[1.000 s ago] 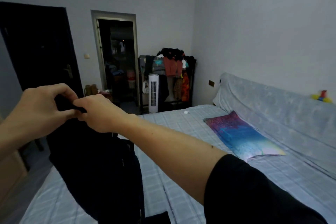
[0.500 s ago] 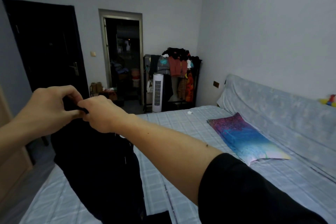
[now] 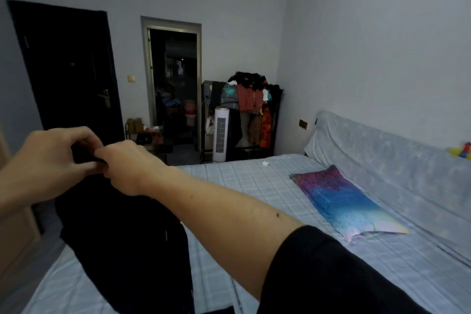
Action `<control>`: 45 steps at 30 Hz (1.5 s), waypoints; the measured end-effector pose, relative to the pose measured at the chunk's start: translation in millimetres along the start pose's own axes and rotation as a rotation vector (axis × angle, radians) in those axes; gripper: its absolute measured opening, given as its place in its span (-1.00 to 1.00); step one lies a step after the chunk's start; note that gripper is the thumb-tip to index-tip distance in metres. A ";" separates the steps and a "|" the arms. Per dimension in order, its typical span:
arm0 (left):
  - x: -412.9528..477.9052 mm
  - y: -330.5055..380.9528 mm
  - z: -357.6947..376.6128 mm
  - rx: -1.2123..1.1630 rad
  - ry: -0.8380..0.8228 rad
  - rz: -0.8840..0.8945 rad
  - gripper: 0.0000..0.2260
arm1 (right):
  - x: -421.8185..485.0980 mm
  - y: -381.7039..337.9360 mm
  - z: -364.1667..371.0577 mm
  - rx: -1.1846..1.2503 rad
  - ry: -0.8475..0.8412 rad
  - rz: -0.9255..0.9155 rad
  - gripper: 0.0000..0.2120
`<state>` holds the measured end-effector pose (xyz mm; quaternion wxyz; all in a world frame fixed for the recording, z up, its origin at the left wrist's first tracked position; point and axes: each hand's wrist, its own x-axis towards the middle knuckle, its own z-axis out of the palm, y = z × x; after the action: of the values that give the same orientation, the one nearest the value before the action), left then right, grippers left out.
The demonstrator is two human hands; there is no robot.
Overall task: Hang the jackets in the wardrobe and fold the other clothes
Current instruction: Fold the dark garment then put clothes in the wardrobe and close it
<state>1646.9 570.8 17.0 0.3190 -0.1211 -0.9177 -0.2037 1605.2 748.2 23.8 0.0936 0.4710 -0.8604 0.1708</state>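
Note:
A black garment (image 3: pixel 127 242) hangs in the air over the left side of the bed. My left hand (image 3: pixel 53 158) and my right hand (image 3: pixel 127 163) pinch its top edge side by side, almost touching, at chest height. The cloth drops from my fingers down past the frame's lower edge; what kind of garment it is cannot be told. An open clothes rack (image 3: pixel 244 115) loaded with hanging clothes stands against the far wall.
The bed (image 3: pixel 254 181) with a pale checked sheet fills the lower right, and a colourful pillow (image 3: pixel 341 201) lies on it. A white tower fan (image 3: pixel 220 134) stands beside the rack. A dark door (image 3: pixel 68 71) and an open doorway (image 3: pixel 175 84) are on the far wall.
My hands have stayed together on the garment's top edge. The view has swung a little to the left, so the room has slid to the right in the frame.

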 end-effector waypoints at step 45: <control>2.4 32.5 -57.3 0.104 0.359 -0.066 -0.89 | -111.3 69.4 -34.0 0.298 -0.224 0.390 -0.73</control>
<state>1687.2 574.0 69.0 0.4767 -0.0359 -0.8587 -0.1847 1606.7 882.5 5.1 -0.1072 0.3210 -0.9052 0.2572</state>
